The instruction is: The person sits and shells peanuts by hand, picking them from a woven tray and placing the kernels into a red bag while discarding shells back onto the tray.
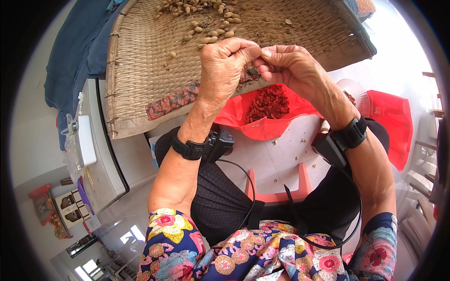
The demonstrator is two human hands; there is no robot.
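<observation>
Above the near edge of a woven winnowing basket (140, 66), my left hand (228, 63) and my right hand (290, 65) meet fingertip to fingertip. Thumbs and forefingers pinch something small, mostly covered by the fingers, so I cannot tell what it is. Unshelled peanuts (211, 37) lie loose in the basket beyond my left hand, with more heaped at its far side. Under my hands, an open red bag (260, 131) holds a heap of small broken pieces (269, 105), tinted red; they look like peanut shells.
A pale ribbed container (351, 86) with small brown bits stands beyond my right forearm, beside another red bag (390, 130). Crumbs and bits of shell (297, 158) dot the tiled floor near a pink plastic stool (277, 196). Black cables (251, 189) run from my wrist devices. A white cabinet (102, 140) stands left.
</observation>
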